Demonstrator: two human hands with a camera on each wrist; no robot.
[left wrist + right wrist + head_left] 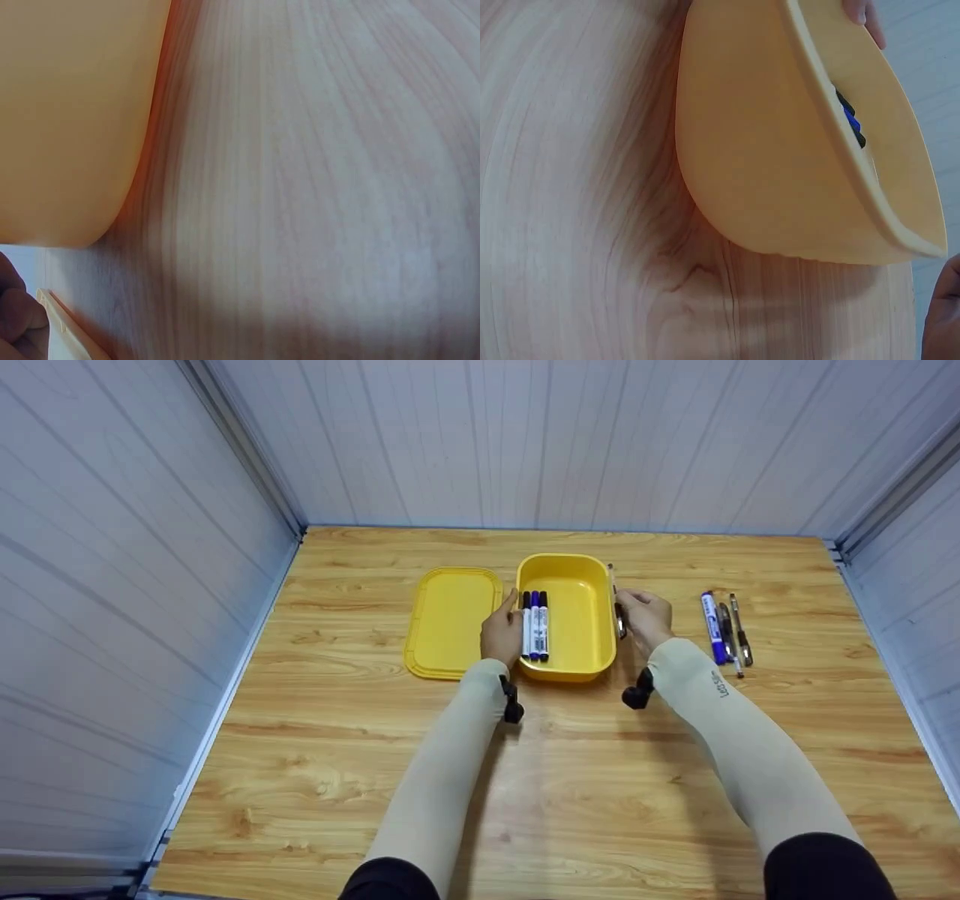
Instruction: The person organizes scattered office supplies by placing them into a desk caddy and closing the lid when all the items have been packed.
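A yellow open box (570, 667) stands on the table in the head view. Against its left wall, my left hand (501, 636) grips the rim; in the right wrist view fingertips (866, 19) lie over the far rim. Three whiteboard markers (535, 634) with dark caps lie side by side inside, along the left wall. Just outside the right wall, my right hand (649, 619) pinches a pen (621, 622), its tip upward and partly covered by the fingers. The left wrist view shows mostly box wall (67, 120) and wood.
Left of the box lies a flat yellow lid (454, 622), partly behind my left hand. To the right are a thick blue-and-white marker (713, 626) and several pens (739, 630). Pale panel walls (450, 442) border the wooden table (570, 795).
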